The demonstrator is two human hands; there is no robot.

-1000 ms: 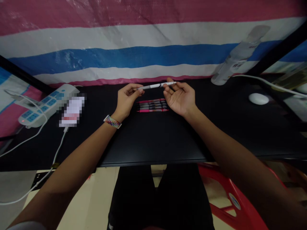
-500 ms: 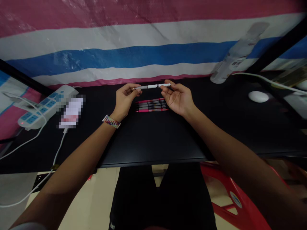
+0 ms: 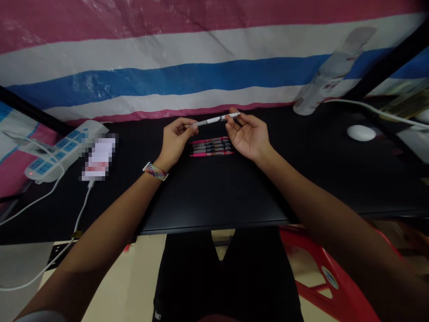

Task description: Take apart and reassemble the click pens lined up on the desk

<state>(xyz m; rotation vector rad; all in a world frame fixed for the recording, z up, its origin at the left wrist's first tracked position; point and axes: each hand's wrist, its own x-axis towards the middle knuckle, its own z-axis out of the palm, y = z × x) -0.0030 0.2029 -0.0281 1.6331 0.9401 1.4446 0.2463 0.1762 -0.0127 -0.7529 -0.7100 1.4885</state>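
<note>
Pen [image 3: 213, 120] tilted slightly more than half a second ago, right end higher in view. Left hand [image 3: 176, 139] pinches one end, right hand [image 3: 250, 135] the other, over black table [image 3: 214, 192], near row of pens [image 3: 211, 147].

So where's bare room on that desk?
Bare: black desktop between the pink-and-grey pens and its near edge, and between right hand and white oval mouse. Crowded: left end, with white-and-blue power strip and pixelated flat device.
</note>
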